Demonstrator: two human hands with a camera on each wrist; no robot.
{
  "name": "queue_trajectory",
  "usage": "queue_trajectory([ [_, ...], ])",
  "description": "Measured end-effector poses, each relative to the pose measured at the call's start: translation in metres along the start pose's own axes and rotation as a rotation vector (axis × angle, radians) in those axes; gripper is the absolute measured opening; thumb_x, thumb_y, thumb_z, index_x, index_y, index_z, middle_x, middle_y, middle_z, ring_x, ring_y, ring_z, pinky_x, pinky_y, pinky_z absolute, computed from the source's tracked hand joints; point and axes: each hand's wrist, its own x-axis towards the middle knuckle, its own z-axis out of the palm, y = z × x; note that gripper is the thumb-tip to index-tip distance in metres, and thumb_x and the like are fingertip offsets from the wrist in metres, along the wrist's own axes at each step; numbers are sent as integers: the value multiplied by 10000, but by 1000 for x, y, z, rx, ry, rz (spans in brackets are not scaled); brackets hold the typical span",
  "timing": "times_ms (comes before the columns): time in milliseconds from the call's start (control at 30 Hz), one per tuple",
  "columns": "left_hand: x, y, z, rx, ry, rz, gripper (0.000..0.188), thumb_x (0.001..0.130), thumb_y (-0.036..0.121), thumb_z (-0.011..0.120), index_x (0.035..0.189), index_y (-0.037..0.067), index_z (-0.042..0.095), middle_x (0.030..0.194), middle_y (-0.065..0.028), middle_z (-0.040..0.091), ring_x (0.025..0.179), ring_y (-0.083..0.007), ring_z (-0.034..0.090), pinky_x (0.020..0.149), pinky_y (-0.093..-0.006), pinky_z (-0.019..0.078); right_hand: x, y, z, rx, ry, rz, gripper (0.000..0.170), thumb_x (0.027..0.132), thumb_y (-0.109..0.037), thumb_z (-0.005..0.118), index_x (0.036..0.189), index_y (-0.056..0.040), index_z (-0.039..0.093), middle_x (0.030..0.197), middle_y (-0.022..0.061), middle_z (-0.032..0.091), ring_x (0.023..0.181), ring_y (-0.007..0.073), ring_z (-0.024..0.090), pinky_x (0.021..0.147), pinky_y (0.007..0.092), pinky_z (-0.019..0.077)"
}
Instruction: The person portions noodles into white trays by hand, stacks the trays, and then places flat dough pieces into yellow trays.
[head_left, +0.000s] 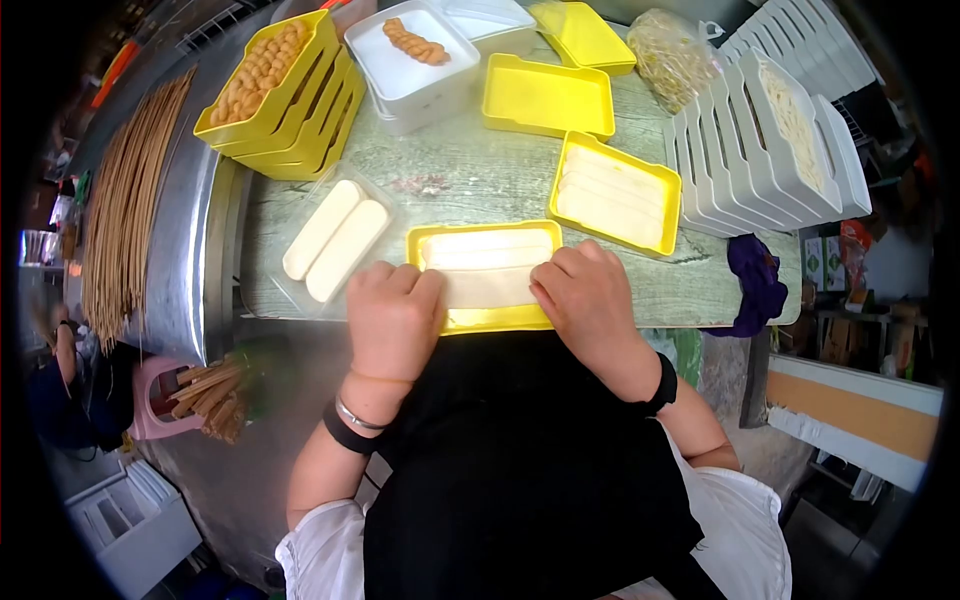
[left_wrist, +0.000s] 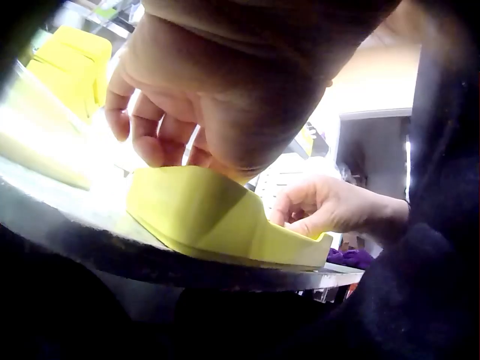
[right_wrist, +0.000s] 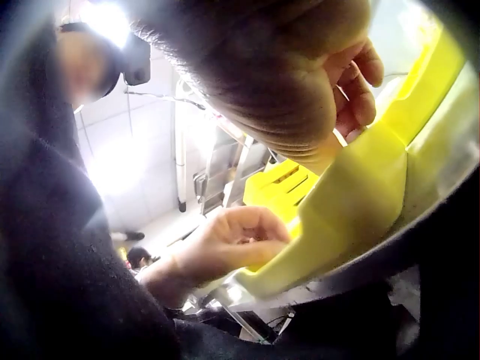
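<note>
Right in front of the person's body, a yellow tray (head_left: 500, 320) lies near the table's front edge with pale, flat dough strips in it. At the left end of the nearest dough strip (head_left: 490, 287), the left hand (head_left: 393, 318) pinches with curled fingers. The right hand (head_left: 592, 308) pinches the same strip's other end, thumb against fingers. Both hands reach over the tray's short ends, and the strip lies lengthwise between them. Farther right sits a second yellow tray (head_left: 612, 237) holding several dough strips. Two thick dough pieces (head_left: 345, 250) lie on clear plastic beside the left hand.
Stacked yellow trays (head_left: 300, 155) hold brown twists at back left, near a white container (head_left: 400, 75) with one twist. Another yellow tray (head_left: 548, 97) is behind. White stacked trays (head_left: 715, 160), a plastic bag (head_left: 672, 60) and purple cloth (head_left: 755, 285) stand right. Long sticks (head_left: 135, 210) lie left.
</note>
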Motion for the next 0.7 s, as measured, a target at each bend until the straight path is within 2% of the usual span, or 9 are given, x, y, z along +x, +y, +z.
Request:
queue_trajectory([
  [167,-1,5,-12,-10,9,-6,77,763,108,711,809,113,650,729,-35,584,732,-255,555,681,-395,412,5,-7,-13,31,16,-1,115,774,-68,629,712,-94,536,716,47,489,733,245,491,632,377,386],
  [467,1,-1,0,32,3,0,78,760,112,711,789,112,639,729,-29,576,738,-253,556,676,-386,417,4,1,-2,17,2,5,137,786,-61,619,694,-84,519,727,56,479,733,251,486,631,386,385],
  [633,-2,-7,9,17,21,15,96,760,111,719,794,105,630,776,-47,588,748,-262,562,672,-388,435,7,-2,-5,71,-9,55,113,731,-71,707,779,-81,605,878,71,544,857,286,532,726,404,427],
  [667,-2,-8,6,-1,31,15,102,760,112,723,800,101,629,792,-52,595,751,-266,565,674,-389,441,7,-3,-8,102,-13,64,136,717,-74,730,807,-82,629,916,74,559,889,294,541,751,409,435],
  [700,4,-5,-9,-148,61,-28,107,772,90,724,838,82,641,836,-82,611,774,-290,580,685,-400,465,5,-3,-10,136,-25,72,222,696,-83,774,891,-82,667,989,78,583,960,306,552,817,422,445],
])
